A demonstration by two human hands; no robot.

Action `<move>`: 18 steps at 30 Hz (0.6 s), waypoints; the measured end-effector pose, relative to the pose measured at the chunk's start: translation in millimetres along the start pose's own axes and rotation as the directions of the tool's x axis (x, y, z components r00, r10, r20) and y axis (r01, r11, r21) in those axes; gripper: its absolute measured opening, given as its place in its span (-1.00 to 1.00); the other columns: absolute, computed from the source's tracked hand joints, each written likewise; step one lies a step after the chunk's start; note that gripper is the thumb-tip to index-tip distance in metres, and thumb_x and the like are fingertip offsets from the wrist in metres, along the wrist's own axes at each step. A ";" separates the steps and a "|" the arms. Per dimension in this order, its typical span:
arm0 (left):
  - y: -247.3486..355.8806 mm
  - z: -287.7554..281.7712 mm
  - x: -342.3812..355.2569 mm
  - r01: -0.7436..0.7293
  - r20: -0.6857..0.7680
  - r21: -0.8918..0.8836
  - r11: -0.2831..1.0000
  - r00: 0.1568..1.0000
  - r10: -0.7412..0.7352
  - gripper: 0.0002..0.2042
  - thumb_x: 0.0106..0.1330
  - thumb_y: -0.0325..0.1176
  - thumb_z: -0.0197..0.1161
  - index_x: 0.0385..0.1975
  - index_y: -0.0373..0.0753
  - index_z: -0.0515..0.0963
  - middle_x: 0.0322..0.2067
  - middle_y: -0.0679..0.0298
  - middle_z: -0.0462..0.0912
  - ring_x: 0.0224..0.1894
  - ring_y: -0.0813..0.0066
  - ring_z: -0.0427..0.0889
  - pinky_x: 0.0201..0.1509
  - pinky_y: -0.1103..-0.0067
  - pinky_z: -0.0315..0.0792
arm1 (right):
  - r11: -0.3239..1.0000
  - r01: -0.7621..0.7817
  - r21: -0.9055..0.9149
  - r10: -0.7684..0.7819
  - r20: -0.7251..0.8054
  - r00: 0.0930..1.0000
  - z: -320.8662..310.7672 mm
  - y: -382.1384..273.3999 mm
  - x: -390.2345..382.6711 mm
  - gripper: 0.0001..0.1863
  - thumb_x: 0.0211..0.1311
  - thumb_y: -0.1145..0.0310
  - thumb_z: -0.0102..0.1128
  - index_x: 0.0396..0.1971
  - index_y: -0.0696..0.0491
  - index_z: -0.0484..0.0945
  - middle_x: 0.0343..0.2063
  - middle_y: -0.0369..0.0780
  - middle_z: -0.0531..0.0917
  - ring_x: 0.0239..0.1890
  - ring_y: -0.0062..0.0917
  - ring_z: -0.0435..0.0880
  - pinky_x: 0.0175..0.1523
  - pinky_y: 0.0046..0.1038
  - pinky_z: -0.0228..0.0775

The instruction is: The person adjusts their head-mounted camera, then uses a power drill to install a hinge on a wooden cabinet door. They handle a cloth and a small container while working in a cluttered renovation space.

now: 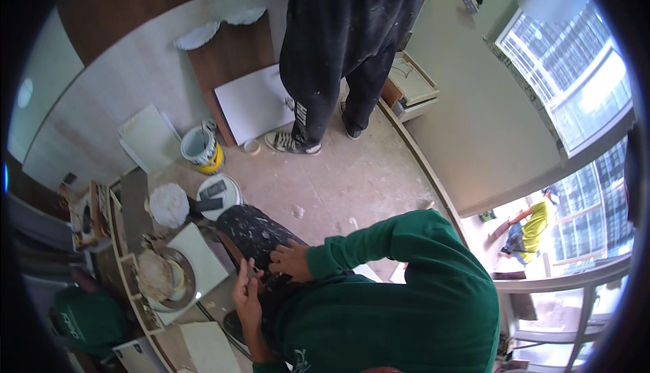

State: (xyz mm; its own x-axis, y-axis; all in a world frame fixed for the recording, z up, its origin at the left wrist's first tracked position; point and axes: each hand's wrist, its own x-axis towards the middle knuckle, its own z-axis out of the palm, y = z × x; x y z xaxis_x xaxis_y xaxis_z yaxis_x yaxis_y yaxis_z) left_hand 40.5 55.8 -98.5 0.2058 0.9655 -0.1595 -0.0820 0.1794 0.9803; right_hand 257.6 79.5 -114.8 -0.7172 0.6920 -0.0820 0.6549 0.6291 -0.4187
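Note:
My left hand (248, 295) is raised beside my lap, fingers extended upward, with nothing clearly visible in it. My right hand (286, 259) rests on my dark, paint-spotted trousers (247, 227) with its fingers apart, just right of the left one. To the left, a metal bowl (186, 278) holding pale, lumpy material (154, 276) sits on a white board (206, 251). Beyond it are a white crumpled round item (169, 203) and a white lid (227, 183) with dark flat pieces on it.
A person in dark trousers (328, 54) stands ahead by a leaning white panel (250, 105). A yellow-and-white bucket (202, 149) stands at left. A mirrored wall (61, 122) reflects a green sleeve. At right are a low ledge (416, 85) and, through an opening, a worker in yellow (535, 231).

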 end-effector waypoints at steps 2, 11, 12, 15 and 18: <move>8.4 -11.7 -3.7 0.052 0.022 0.071 0.996 0.998 -0.054 -0.52 0.44 -0.51 0.04 0.35 -0.42 0.24 0.21 -0.03 0.49 0.03 0.38 0.60 0.15 0.53 0.44 | 0.994 -0.051 0.094 0.041 0.111 0.993 -9.7 -7.4 7.0 -0.44 0.06 0.20 0.40 0.07 -0.10 0.38 -0.01 -0.14 0.44 0.13 -0.20 0.44 0.13 -0.12 0.37; 11.1 -28.9 3.0 0.061 0.062 0.040 0.997 0.996 -0.064 -0.61 0.42 -0.43 0.18 0.20 -0.45 0.43 0.12 0.04 0.59 0.03 0.49 0.61 0.06 0.62 0.47 | 0.939 -0.077 0.334 -0.006 0.241 0.971 -18.1 -0.9 6.2 -0.53 0.19 0.30 0.31 0.08 -0.04 0.37 0.01 -0.13 0.47 0.14 -0.13 0.45 0.15 -0.12 0.43; 10.9 -28.5 1.9 0.037 0.076 0.093 0.995 0.996 -0.044 -0.60 0.42 -0.42 0.19 0.20 -0.45 0.44 0.11 0.04 0.59 0.02 0.51 0.61 0.04 0.62 0.48 | 0.930 -0.072 0.360 -0.019 0.242 0.970 -16.7 -0.7 6.1 -0.53 0.19 0.31 0.30 0.08 -0.03 0.37 0.01 -0.12 0.48 0.15 -0.13 0.46 0.15 -0.12 0.42; 13.5 -22.7 -0.4 0.115 0.065 0.076 0.990 0.991 -0.120 -0.59 0.39 -0.46 0.20 0.21 -0.46 0.42 0.12 0.05 0.60 -0.05 0.57 0.60 -0.05 0.65 0.48 | 0.880 -0.064 0.472 -0.056 0.235 0.970 -18.6 1.0 7.6 -0.55 0.19 0.31 0.30 0.07 0.00 0.40 0.00 -0.09 0.51 0.14 -0.12 0.47 0.17 -0.10 0.40; 19.5 -24.0 -2.3 0.151 0.012 0.077 0.986 0.988 -0.152 -0.59 0.38 -0.55 0.17 0.23 -0.40 0.43 0.07 0.13 0.63 -0.14 0.62 0.59 -0.11 0.64 0.49 | 0.901 -0.072 0.428 -0.010 0.186 0.983 -20.1 -1.0 7.3 -0.56 0.14 0.38 0.29 0.04 0.02 0.43 -0.02 -0.06 0.52 0.13 -0.09 0.48 0.19 -0.10 0.38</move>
State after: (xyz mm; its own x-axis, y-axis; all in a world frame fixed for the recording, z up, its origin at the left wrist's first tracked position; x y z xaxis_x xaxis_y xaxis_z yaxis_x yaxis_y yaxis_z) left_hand 15.1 61.6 -81.8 0.2279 0.9246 -0.3053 0.0257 0.3077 0.9511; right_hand 256.4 91.1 -96.9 -0.7555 0.6079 -0.2444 0.5395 0.3656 -0.7585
